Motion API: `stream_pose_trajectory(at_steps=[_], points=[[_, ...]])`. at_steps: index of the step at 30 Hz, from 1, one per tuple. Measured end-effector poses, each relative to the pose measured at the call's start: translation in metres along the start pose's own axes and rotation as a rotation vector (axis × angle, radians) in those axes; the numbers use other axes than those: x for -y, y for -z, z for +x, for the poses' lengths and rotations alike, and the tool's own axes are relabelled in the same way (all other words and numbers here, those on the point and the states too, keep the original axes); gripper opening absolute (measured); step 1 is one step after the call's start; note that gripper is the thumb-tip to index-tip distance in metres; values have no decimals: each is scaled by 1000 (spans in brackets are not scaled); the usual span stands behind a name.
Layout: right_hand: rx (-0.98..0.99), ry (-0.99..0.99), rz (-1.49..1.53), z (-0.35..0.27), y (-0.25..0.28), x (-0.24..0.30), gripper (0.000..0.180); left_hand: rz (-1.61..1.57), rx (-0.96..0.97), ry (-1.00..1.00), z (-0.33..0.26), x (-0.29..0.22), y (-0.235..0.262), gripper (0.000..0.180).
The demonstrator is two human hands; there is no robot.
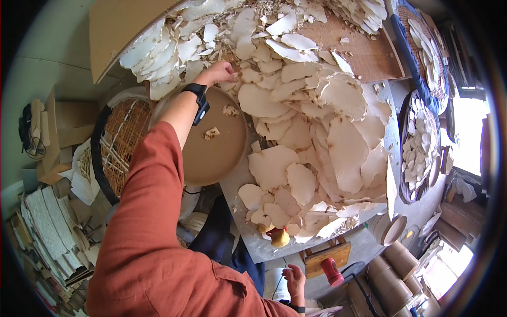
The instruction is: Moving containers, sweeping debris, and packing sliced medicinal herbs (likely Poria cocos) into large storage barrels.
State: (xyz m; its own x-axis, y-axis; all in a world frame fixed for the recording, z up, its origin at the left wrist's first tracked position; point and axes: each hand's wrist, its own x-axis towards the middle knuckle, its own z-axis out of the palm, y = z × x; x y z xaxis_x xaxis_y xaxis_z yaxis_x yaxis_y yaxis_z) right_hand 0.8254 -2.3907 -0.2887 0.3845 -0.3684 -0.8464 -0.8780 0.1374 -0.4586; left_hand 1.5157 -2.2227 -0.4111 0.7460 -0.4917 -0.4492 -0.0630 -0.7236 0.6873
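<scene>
My left hand (222, 73), a black device (198, 100) strapped on its wrist, reaches over the far rim of a round brown tray (216, 158). Its fingers are pinched together at the edge of the pale slices; what they hold, if anything, is hidden. Two small crumbly lumps (211, 133) lie in the tray. Right of it spreads a large heap of thin, irregular off-white slices (346, 150) with brownish edges. Low in the picture, my right hand (294, 280) hangs away from the heap, fingers loosely curled and nothing visible in them. A thin dark cable (278, 282) runs beside it.
More slices and crumbs lie on a brown board (354, 45) at the back. Round mesh racks (124, 142) stand left and right. A red-and-yellow object (279, 236) sits at the grey table's (248, 227) near edge. A wooden stool (328, 259) and red canister (331, 272) are below.
</scene>
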Motion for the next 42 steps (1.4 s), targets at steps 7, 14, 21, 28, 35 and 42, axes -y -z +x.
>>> stream_pose_trajectory(at_steps=[7,14,21,28,35,42], points=[[-18,-26,32,4,-2,1,22,-310,-134,-120,14,-9,7,24],[-20,-13,56,4,2,-6,23,-346,-416,-260,21,-47,23,20],[-9,-4,66,1,4,-5,23,-1051,-181,-38,-21,-93,9,25],[3,13,110,-2,4,0,22,-1210,183,19,-84,-179,-47,28],[2,36,131,-6,4,-1,21,-567,-46,-551,-122,-227,-94,32],[-8,23,135,-10,6,-11,21,-181,-282,-625,-104,-190,-96,29]])
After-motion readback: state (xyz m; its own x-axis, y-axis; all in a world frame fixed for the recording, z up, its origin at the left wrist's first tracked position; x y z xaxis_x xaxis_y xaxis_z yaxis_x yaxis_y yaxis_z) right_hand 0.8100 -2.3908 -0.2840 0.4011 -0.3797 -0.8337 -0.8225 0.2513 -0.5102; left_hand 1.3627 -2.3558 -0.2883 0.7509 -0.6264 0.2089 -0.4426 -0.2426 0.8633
